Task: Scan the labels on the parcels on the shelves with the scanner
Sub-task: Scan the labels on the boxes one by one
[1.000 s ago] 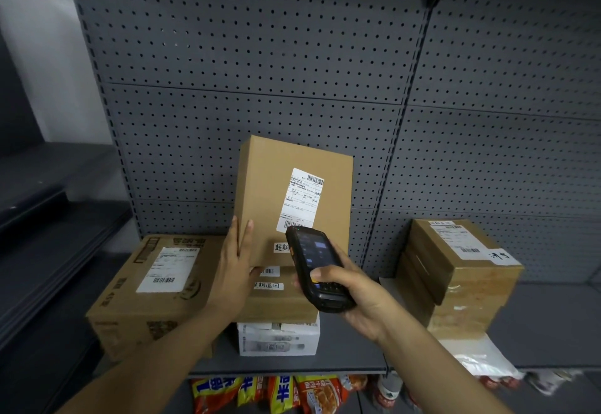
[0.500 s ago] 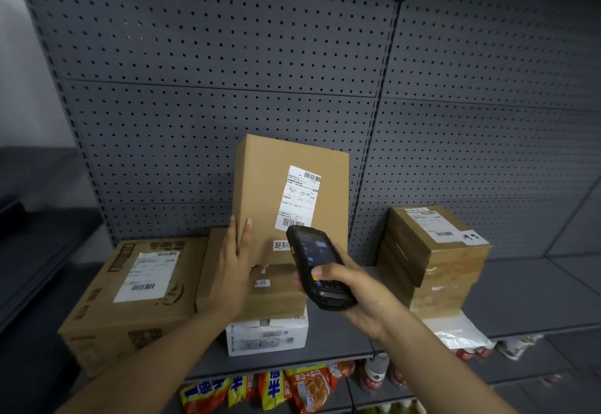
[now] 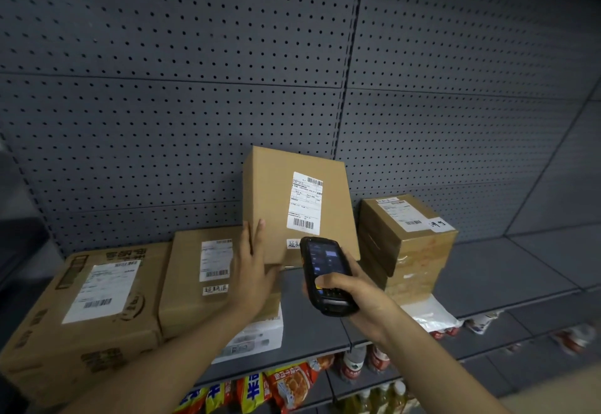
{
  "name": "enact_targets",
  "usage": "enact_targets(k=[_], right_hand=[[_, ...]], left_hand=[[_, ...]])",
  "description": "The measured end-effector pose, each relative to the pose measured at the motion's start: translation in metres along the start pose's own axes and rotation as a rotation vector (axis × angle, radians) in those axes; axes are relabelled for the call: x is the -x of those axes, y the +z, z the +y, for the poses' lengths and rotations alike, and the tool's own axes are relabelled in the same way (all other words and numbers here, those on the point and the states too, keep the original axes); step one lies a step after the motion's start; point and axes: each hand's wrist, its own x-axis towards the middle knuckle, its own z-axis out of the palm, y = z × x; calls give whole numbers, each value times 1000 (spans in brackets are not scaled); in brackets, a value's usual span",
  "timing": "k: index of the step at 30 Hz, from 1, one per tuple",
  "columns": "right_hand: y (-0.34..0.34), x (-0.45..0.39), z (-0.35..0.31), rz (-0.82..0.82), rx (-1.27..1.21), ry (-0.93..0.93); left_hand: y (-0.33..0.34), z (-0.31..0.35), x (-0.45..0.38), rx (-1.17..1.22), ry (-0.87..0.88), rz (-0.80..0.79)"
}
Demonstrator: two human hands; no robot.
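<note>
Left hand (image 3: 252, 270) flat, props upright parcel (image 3: 299, 205) so its label (image 3: 305, 200) faces scanner (image 3: 325, 278), gripped in right hand (image 3: 354, 296).

grey pegboard wall (image 3: 162, 55), grey metal shelf (image 3: 507, 270), dim light

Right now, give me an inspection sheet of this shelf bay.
Surface: grey metal shelf, bare toward the right.
Job's things: upright parcel leans on the pegboard, label facing out; flat parcel and large carton to its left, labels up; taped parcel to its right.
Clutter: white box under the flat parcel; plastic bag under the taped parcel.
Grips: left hand flat against the upright parcel's left edge; right hand holds the scanner, screen lit.
Cables: nothing seen.
Surroundings: grey pegboard; snack packs and bottles on the shelf below.
</note>
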Motion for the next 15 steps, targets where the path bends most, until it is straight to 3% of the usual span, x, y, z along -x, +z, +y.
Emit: enact_targets(k=[15], right_hand=[[-116, -37, -2, 121, -29, 104]], left_hand=[[98, 39, -11, -106, -89, -195]])
